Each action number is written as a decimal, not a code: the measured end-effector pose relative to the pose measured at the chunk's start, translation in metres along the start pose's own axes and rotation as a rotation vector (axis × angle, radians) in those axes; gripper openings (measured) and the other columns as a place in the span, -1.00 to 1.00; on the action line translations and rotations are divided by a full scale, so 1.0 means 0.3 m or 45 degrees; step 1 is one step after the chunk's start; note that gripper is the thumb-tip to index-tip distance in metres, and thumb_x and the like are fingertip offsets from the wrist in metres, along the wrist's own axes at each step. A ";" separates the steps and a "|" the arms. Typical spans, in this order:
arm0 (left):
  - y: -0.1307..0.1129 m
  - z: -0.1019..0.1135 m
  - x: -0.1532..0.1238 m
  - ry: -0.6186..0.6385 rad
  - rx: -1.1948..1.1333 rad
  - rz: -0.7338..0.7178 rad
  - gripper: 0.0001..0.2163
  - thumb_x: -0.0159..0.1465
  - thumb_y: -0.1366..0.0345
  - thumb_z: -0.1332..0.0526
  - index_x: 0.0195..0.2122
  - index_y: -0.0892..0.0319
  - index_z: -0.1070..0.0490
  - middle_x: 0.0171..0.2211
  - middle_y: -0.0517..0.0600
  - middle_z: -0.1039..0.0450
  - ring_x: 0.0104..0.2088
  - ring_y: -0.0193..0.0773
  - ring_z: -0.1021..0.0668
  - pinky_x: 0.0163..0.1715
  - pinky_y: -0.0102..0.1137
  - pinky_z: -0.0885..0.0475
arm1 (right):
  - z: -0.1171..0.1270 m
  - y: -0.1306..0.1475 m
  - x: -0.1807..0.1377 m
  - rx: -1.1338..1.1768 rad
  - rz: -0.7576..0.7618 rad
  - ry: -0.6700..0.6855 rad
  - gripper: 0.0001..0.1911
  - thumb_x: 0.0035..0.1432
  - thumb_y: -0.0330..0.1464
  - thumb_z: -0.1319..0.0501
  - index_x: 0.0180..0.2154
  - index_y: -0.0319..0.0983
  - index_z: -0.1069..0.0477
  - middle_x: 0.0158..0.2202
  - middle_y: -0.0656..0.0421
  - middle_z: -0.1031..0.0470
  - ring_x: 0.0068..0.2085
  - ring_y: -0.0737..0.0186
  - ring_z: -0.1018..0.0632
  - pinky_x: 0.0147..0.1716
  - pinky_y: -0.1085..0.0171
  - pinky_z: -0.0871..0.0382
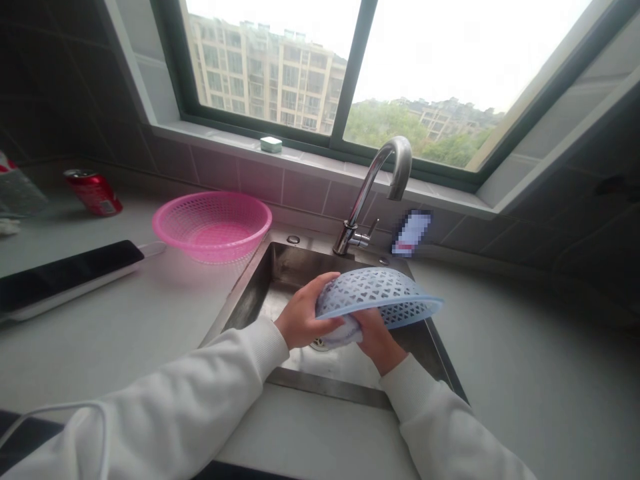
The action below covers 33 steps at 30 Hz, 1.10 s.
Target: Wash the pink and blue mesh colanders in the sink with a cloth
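On the far left, a red can (93, 192) has writing too small to read. Next sits a pink basket (212, 227). Over the steel sink (255, 297), your left hand (303, 313) and right hand (377, 339) close tight on a blue holey basket (380, 297), below the tall tap (374, 193).

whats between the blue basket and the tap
In the head view, only the steel back wall of the sink lies between the light blue perforated plastic basket and the chrome faucet.
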State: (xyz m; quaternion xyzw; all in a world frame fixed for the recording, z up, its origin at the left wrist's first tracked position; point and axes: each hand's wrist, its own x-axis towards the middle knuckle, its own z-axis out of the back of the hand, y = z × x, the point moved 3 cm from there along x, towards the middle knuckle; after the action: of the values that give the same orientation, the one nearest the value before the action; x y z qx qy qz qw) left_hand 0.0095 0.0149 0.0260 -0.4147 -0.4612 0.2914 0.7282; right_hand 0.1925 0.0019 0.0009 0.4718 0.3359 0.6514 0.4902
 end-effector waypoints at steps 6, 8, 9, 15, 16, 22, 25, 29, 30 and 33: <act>0.031 0.004 0.018 -0.170 -0.382 0.103 -0.19 0.13 -0.25 -0.37 0.24 0.23 -0.33 0.11 0.23 -0.55 0.10 0.15 -0.58 0.13 -0.09 -0.46 | -0.032 0.026 0.017 0.298 -0.300 0.026 -0.57 -0.12 -0.15 -0.45 -0.19 -0.18 -0.52 -0.28 0.15 -0.66 -0.24 0.01 -0.62 -0.15 0.08 -0.53; 0.030 0.004 0.024 -0.209 -0.467 0.121 -0.19 0.11 -0.26 -0.38 0.20 0.25 -0.35 0.06 0.23 -0.58 0.05 0.13 -0.61 0.08 -0.12 -0.48 | -0.021 0.016 0.023 0.261 -0.298 -0.042 -0.59 -0.11 -0.14 -0.44 -0.21 -0.18 -0.52 -0.32 0.17 -0.63 -0.28 0.05 -0.59 -0.21 0.12 -0.51; 0.028 0.002 0.026 -0.220 -0.503 0.127 -0.20 0.10 -0.26 -0.39 0.19 0.25 -0.36 0.03 0.23 -0.59 0.03 0.12 -0.62 0.05 -0.13 -0.48 | -0.016 0.011 0.026 0.241 -0.292 -0.064 -0.60 -0.11 -0.14 -0.43 -0.22 -0.18 -0.51 -0.33 0.17 -0.62 -0.29 0.06 -0.58 -0.23 0.13 -0.49; 0.026 -0.005 0.035 -0.274 -0.687 0.174 -0.27 0.08 -0.21 -0.43 0.09 0.25 -0.42 -0.07 0.19 -0.63 -0.08 0.07 -0.65 -0.07 -0.17 -0.52 | -0.013 0.001 0.036 0.050 -0.263 -0.023 -0.65 -0.15 -0.21 -0.39 -0.26 -0.17 -0.50 -0.41 0.23 -0.56 -0.37 0.15 -0.50 -0.32 0.20 -0.39; 0.030 -0.004 0.036 -0.286 -0.711 0.184 -0.27 0.07 -0.21 -0.44 0.08 0.25 -0.42 -0.08 0.19 -0.63 -0.09 0.05 -0.65 -0.09 -0.19 -0.52 | -0.012 0.002 0.037 0.017 -0.263 -0.013 -0.66 -0.14 -0.21 -0.37 -0.26 -0.17 -0.49 -0.42 0.24 -0.56 -0.39 0.15 -0.49 -0.33 0.20 -0.38; 0.044 0.029 0.043 -0.365 -0.751 0.179 -0.27 0.08 -0.26 -0.43 0.05 0.26 -0.46 -0.12 0.13 -0.63 -0.11 -0.05 -0.63 -0.09 -0.26 -0.49 | 0.027 -0.006 0.049 -0.217 -0.291 -0.076 -0.69 -0.14 -0.23 -0.32 -0.28 -0.18 -0.52 -0.41 0.21 -0.58 -0.35 0.08 -0.53 -0.29 0.16 -0.38; 0.052 0.049 0.042 -0.442 -0.779 0.186 -0.29 0.11 -0.28 -0.39 0.05 0.24 -0.48 -0.11 0.11 -0.62 -0.10 -0.06 -0.62 -0.09 -0.24 -0.49 | 0.068 -0.011 0.057 -0.202 -0.275 -0.280 -0.63 -0.16 -0.23 -0.33 -0.23 -0.19 -0.51 -0.36 0.17 -0.60 -0.32 0.06 -0.55 -0.25 0.12 -0.41; 0.070 0.057 0.038 -0.545 -0.830 0.265 -0.29 0.09 -0.30 -0.40 0.01 0.23 -0.52 -0.16 0.10 -0.62 -0.19 -0.09 -0.61 -0.15 -0.24 -0.48 | 0.112 -0.014 0.055 -0.112 -0.157 -0.609 -0.54 -0.17 -0.19 -0.38 -0.17 -0.18 -0.47 -0.29 0.16 -0.60 -0.27 0.04 -0.56 -0.18 0.07 -0.45; 0.074 0.056 0.037 -0.560 -0.834 0.280 -0.29 0.08 -0.30 -0.40 0.00 0.23 -0.52 -0.17 0.09 -0.62 -0.21 -0.09 -0.61 -0.17 -0.24 -0.48 | 0.117 -0.014 0.052 -0.111 -0.125 -0.654 -0.53 -0.17 -0.19 -0.39 -0.15 -0.18 -0.46 -0.27 0.16 -0.59 -0.25 0.04 -0.56 -0.14 0.05 -0.45; 0.079 0.049 0.037 -0.568 -0.868 0.308 -0.30 0.05 -0.31 -0.41 -0.04 0.21 -0.55 -0.20 0.08 -0.62 -0.23 -0.11 -0.60 -0.20 -0.26 -0.48 | 0.117 -0.016 0.044 -0.135 -0.043 -0.689 -0.53 -0.13 -0.23 -0.38 -0.11 -0.16 -0.46 -0.20 0.14 -0.60 -0.19 0.02 -0.56 -0.07 0.02 -0.43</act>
State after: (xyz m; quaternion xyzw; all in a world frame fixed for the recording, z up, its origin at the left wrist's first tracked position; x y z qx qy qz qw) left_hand -0.0004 0.0402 0.0133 -0.6098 -0.6255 0.2883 0.3921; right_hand 0.2260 0.0149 0.0119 0.5965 0.1662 0.5101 0.5969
